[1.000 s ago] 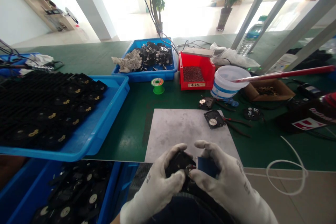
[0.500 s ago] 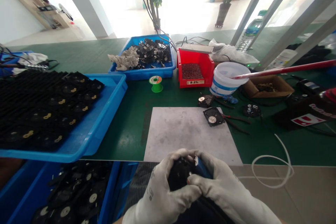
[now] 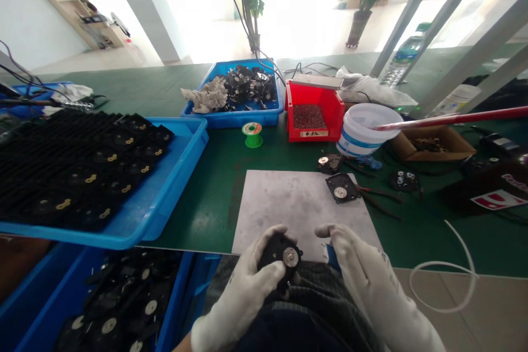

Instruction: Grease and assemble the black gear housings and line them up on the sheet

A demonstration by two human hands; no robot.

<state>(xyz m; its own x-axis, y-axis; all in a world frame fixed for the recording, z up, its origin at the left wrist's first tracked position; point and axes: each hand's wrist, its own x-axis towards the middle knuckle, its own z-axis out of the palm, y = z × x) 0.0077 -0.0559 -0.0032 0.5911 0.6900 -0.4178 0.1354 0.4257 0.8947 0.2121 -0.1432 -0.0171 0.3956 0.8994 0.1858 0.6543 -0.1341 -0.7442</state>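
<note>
My left hand (image 3: pixel 259 272), in a white glove, is closed around a black plastic part with a silver disc (image 3: pixel 290 257) on its face, just off the table's front edge. To its right, my gloved right hand (image 3: pixel 358 264) is closed around a small blue object (image 3: pixel 333 258). Only a bit of it shows beside the fingers, so its kind is unclear. A gap separates the two hands. Beyond them, on a white sheet (image 3: pixel 280 203), lies a similar black part (image 3: pixel 343 187) with a silver disc.
A blue tray (image 3: pixel 165 198) of black parts stands left, above a lower blue bin (image 3: pixel 175 286) of parts. Toward the back are another blue tray (image 3: pixel 231 120), a green spool (image 3: pixel 253 138), a red bin (image 3: pixel 313 135) and a white bucket (image 3: pixel 358 137). Pliers (image 3: pixel 381 195) lie right.
My right hand has moved right, away from the black part, with the blue object in it. My left hand keeps the part, whose silver disc now shows. The view has shifted slightly.
</note>
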